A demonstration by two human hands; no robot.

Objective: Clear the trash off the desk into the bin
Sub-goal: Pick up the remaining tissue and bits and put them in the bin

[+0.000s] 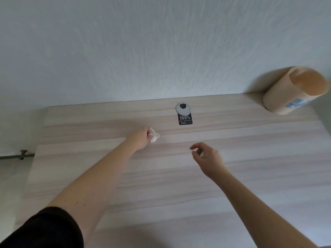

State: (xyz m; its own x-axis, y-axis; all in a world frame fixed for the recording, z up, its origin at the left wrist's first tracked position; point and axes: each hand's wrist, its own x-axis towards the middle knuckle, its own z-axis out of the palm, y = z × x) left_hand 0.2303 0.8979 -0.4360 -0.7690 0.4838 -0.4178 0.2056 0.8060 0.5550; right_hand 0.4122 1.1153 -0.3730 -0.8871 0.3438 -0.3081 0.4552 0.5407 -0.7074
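Note:
A crumpled white tissue [154,136] sticks out of my left hand [141,139], which is shut on it just above the light wooden desk [161,185], left of centre. My right hand [207,157] hovers over the middle of the desk with its fingers curled; a small white scrap [201,154] shows between its fingers. A tan cylindrical bin [292,91] stands at the desk's far right corner against the wall, its open top tilted toward me.
A round grey cable grommet [183,108] with a black "100%" sticker [185,119] below it sits at the desk's back edge. A white wall rises behind the desk. A metal pipe [18,155] runs along the wall at the left.

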